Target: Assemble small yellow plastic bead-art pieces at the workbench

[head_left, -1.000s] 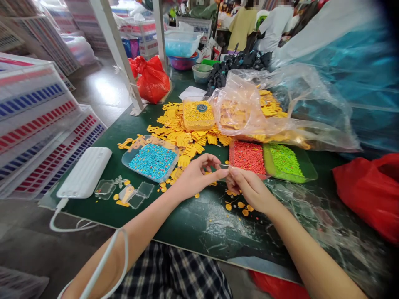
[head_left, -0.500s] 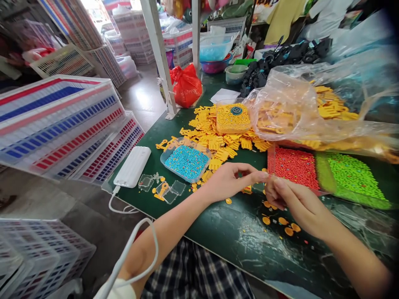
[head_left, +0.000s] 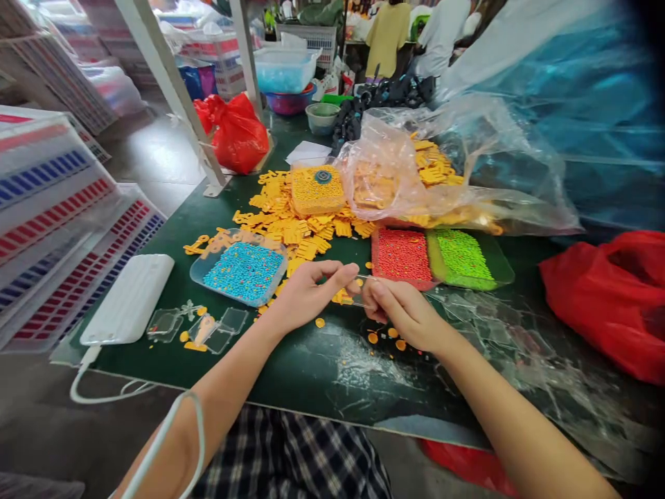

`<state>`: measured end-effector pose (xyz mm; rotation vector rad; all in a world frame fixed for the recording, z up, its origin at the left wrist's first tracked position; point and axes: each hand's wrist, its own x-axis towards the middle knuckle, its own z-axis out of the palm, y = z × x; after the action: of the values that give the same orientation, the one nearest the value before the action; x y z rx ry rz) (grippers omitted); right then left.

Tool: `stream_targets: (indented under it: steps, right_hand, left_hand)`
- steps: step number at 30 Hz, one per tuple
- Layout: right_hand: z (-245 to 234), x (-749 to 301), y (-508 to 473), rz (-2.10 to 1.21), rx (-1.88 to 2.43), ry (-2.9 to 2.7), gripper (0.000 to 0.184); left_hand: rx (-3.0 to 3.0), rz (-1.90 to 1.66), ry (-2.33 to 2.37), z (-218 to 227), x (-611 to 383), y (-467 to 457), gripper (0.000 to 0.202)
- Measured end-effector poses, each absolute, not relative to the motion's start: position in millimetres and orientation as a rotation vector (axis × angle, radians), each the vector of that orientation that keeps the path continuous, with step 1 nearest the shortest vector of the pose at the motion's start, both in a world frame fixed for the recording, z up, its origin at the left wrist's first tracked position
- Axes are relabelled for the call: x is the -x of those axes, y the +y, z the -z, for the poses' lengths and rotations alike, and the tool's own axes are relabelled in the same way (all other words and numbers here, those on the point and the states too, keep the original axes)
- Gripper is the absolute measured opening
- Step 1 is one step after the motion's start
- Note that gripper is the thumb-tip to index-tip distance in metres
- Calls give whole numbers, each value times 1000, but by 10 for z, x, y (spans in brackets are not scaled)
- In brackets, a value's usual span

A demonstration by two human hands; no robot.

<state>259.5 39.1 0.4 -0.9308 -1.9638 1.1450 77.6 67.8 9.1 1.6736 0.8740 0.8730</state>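
Between my two hands, over the dark green table, is a thin clear plastic piece (head_left: 363,278), pinched at its edges and partly hidden by fingers. My left hand (head_left: 306,292) has thumb and forefinger together at its left side. My right hand (head_left: 402,309) is closed at the other side, its fingers curled under. Below the hands lie small orange discs (head_left: 373,337). Just beyond are red beads (head_left: 401,255) and green beads (head_left: 462,256) in clear trays. Blue beads (head_left: 244,270) fill another tray to the left.
Yellow plastic pieces (head_left: 306,246) are heaped around a box of yellow beads (head_left: 316,194). Flat clear plastic pieces (head_left: 499,333) spread at right beside a red bag (head_left: 613,298). A white power bank (head_left: 129,298) with a cable sits left. A metal post (head_left: 166,90) rises at the table's edge.
The view has swung right, so the table's contents appear farther left and the red bag at right shows. Both hands stay close together, with the clear piece more visible between them.
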Motion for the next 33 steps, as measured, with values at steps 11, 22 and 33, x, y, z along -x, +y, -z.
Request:
stream_targets:
  steps: [11, 22, 33]
  right_hand:
    - [-23, -2640, 403, -1077, 921, -1984, 46]
    - [-15, -2656, 429, -857, 948, -2004, 47]
    - [73, -2678, 454, -945, 1002, -1957, 46]
  left_hand:
    - [-1583, -806, 724, -106, -794, 651, 51]
    - [-1661, -804, 731, -27, -822, 630, 16]
    - [-1653, -847, 786, -35, -798, 649, 43]
